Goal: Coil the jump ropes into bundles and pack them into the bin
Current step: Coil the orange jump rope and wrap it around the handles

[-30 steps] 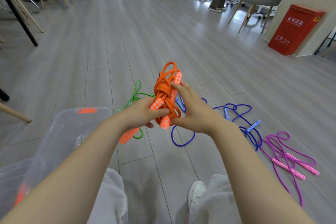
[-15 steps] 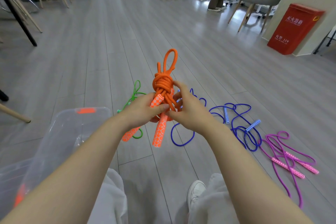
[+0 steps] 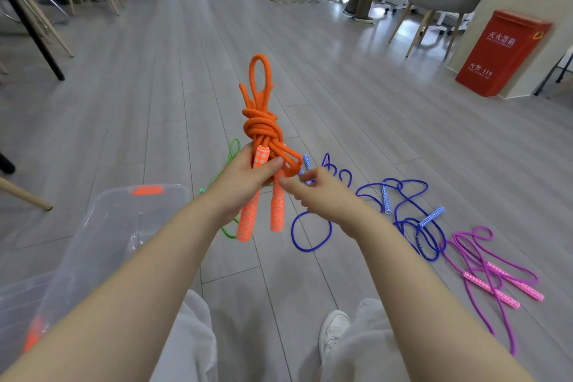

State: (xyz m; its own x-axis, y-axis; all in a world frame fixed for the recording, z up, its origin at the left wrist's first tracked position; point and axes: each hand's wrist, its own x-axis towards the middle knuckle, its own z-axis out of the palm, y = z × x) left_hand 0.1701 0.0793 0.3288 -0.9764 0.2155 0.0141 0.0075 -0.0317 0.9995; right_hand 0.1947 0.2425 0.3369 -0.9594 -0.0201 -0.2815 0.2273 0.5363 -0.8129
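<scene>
The left hand (image 3: 245, 178) curls its fingers and thumb round the knotted orange jump rope (image 3: 262, 130), held upright above the floor with both handles hanging down. The right hand (image 3: 322, 195) hovers just beside it, fingers loosely bent, holding nothing. The clear bin (image 3: 102, 226) sits low on the left.

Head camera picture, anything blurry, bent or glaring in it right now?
Head view: the right hand is smeared by motion blur at the fingers, while the orange jump rope in the left hand is sharp; wide-angle distortion bows the floorboards and stretches the forearms; window light glares off the floor near the chairs.
</scene>
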